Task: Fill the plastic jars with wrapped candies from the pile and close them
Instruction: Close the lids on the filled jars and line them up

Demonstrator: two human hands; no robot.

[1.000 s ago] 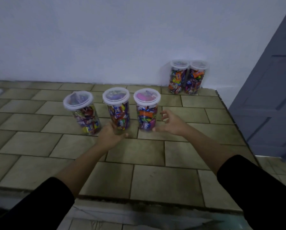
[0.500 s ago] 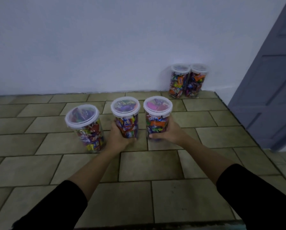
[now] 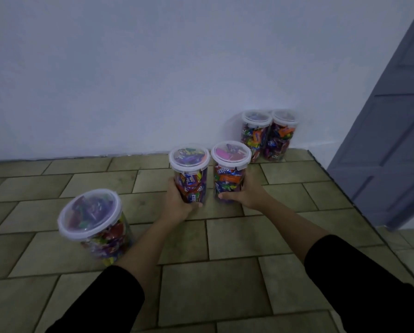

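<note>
first jar (image 3: 189, 162): clear plastic, lid on, packed with wrapped candies (image 3: 192, 182) in mixed colours; upright, gripped low on the body by left hand (image 3: 177, 205), fingers and thumb curled round it.
second jar (image 3: 230, 175): same kind, lid on, pink wrapper showing under the lid; upright, just beside first jar on its right, gripped by right hand (image 3: 248, 195), thumb across the front, fingers behind.
cannot tell whether either held jar rests on the tiled surface (image 3: 225, 284) or hangs just above it.
third jar (image 3: 98, 227): full, lidded, standing alone at near left, apart from both hands, just left of the left forearm.
fourth jar (image 3: 255, 135) and fifth jar (image 3: 281, 135): full, lidded, touching side by side against white wall (image 3: 153, 68), behind second jar.
black sleeves (image 3: 105, 304) on both forearms.
grey-blue door (image 3: 393, 140) at far right, past the edge of the tiled surface.
</note>
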